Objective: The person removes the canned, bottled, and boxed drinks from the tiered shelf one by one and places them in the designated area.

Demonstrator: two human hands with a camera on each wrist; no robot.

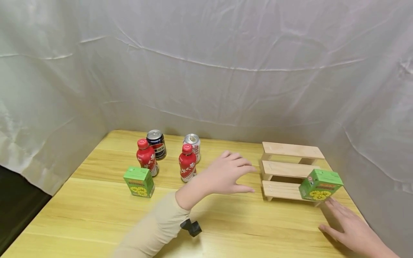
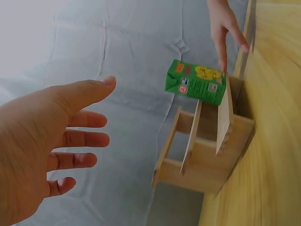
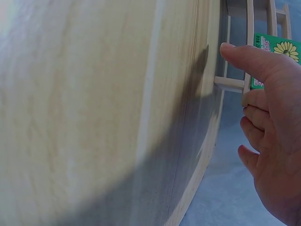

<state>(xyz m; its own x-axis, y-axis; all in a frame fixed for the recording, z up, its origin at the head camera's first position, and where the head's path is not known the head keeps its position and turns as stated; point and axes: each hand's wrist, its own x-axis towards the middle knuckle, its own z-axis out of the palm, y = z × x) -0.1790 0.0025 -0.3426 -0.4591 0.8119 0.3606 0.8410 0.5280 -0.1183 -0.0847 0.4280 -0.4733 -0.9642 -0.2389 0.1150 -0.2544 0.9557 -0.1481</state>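
Observation:
A green drink carton (image 1: 321, 185) with yellow flowers stands on the right end of the lowest step of a three-tier wooden shelf (image 1: 292, 148). My right hand (image 1: 350, 227) is just in front of that carton, its fingertips close to the shelf's lower right corner; whether they touch it I cannot tell. No object is in its grasp. Over the middle of the table, left of the shelf, my left hand (image 1: 226, 173) is held with fingers spread and nothing in them. In the left wrist view, the same carton (image 2: 197, 81) appears beyond this hand (image 2: 51, 136).
On the left stand two red bottles (image 1: 188, 165), a dark can (image 1: 156, 145), a silver cola can (image 1: 193, 141) and a second green carton (image 1: 139, 182). Pale cloth (image 1: 206, 71) surrounds the wooden table (image 1: 251, 229) at the back and sides.

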